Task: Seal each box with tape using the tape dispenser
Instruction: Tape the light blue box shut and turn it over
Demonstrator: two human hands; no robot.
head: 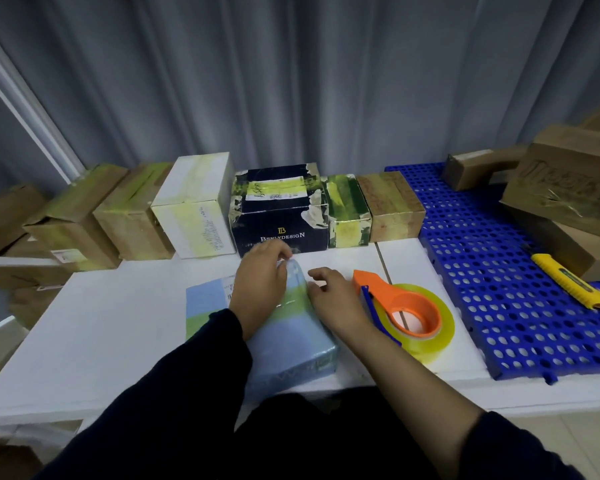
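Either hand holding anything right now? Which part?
Left hand grips the blue box at its far end, fingers curled over the taped edge. Right hand only presses the box's right side. Tape dispenser lies unheld beside it.

White table (118,323) — on it a blue box (291,351); tape dispenser (388,294); taped boxes (281,209) along the back; perforated blue mat (499,271)

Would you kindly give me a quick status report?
Left grip holds blue box at far edge. Right grip presses its side. Tape dispenser lies alongside. Nothing blocking.
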